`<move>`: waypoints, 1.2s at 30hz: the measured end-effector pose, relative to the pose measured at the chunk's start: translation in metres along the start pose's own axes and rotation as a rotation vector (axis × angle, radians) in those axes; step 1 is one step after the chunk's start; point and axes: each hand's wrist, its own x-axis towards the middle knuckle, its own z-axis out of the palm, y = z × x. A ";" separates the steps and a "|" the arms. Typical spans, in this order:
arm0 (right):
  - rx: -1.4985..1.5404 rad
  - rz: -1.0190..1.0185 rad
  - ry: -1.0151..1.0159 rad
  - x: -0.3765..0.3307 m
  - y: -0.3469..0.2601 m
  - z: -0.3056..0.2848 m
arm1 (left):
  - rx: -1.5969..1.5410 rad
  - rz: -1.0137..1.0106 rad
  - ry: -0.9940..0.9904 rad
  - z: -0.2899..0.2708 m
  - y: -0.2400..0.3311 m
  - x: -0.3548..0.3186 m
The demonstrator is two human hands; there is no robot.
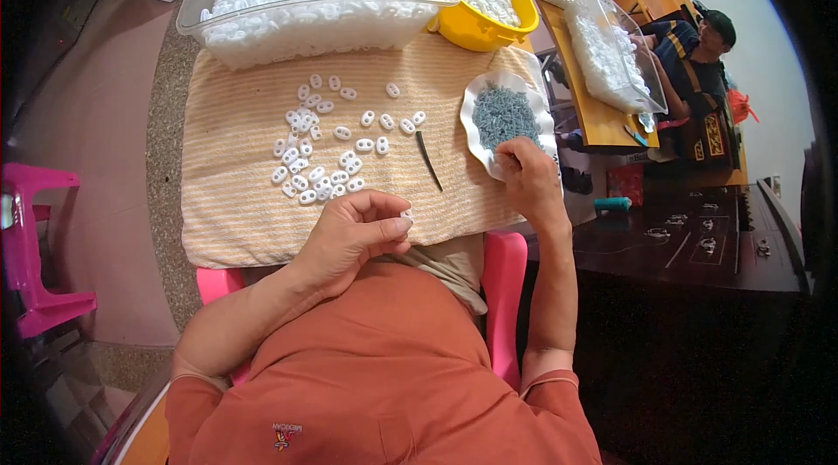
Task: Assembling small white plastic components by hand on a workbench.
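Close to my body, my left hand (360,222) pinches a small white oval plastic piece (408,215) between thumb and fingers. At the near edge of a white wavy-rimmed bowl (469,120), my right hand (530,175) has its fingertips pressed together; whatever is between them is hidden. Heaped in that bowl are many tiny grey pieces (504,110) that look like screws. Loose white two-holed oval pieces (342,133) lie scattered over the striped cloth (236,133). Between them and the bowl rests a thin dark curved strip (429,161).
A big clear bin (323,37) of white pieces stands at the table's far side, beside a yellow basin (515,24) holding more. Another person (690,64) sits at a wooden table (602,129) on the right with a clear bin (650,97). A pink stool (30,247) is at left.
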 end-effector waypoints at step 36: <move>1.103 0.126 -0.187 -0.033 -0.098 0.037 | 0.153 0.109 -0.128 0.003 -0.002 -0.005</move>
